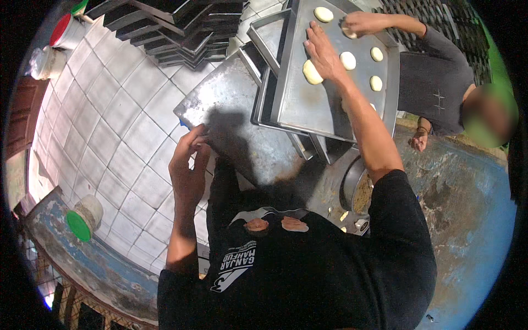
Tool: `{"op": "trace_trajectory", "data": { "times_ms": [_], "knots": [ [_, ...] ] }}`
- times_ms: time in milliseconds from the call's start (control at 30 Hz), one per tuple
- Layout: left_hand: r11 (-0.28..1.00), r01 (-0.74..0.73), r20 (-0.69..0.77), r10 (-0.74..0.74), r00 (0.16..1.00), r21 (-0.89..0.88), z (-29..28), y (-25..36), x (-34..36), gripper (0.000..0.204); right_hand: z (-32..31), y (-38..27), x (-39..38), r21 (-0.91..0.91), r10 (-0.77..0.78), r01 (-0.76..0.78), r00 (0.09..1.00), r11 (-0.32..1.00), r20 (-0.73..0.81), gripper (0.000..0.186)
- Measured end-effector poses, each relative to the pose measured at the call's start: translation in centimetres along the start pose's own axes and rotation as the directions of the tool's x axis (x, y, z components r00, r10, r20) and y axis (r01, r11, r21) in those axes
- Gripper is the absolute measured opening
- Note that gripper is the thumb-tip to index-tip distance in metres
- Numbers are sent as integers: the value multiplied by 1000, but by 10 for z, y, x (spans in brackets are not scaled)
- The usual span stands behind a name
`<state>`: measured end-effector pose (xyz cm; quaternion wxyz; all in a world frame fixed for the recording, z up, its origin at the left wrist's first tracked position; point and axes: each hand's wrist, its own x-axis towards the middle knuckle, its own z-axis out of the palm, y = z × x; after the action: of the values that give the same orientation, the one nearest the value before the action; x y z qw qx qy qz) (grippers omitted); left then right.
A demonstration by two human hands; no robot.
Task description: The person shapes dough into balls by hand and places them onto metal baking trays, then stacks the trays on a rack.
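My right hand point(324, 54) reaches across the top metal baking tray point(330, 113), its fingers stretched out and laid flat. Beside its palm is a pale dough ball point(312, 72), partly covered by the hand. Another dough ball point(347, 61) sits just right of my wrist. More rounds lie spread over the tray, among them a dough ball point(323, 14) near its far edge. My left hand point(190, 159) hangs loosely curled at the left edge of a worn metal surface point(242, 104), thumb and fingers apart, with nothing visible in it. Whether its fingertips touch that edge I cannot tell.
Across the tray, a co-worker's hand point(363, 23) is on a dough piece; their other hand point(420, 140) is lower. Stacked trays point(264, 99) sit beneath mine. Dark angled metal racks point(176, 27) stand far left. A round pan point(355, 184) and green-lidded tub point(82, 217) are nearby.
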<state>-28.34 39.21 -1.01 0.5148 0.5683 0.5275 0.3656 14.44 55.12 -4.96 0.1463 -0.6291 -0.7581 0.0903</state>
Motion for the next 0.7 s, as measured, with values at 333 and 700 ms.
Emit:
{"op": "trace_trajectory", "data": {
  "times_ms": [333, 700],
  "knots": [
    [975, -165, 92, 180, 979, -150, 39, 62, 15, 34, -76, -18, -3, 527, 482, -484, 863, 698, 154, 48],
    [746, 213, 318, -1, 948, -632, 184, 79, -96, 34, -87, -234, -288, 463, 405, -217, 842, 859, -356, 35]
  ]
}}
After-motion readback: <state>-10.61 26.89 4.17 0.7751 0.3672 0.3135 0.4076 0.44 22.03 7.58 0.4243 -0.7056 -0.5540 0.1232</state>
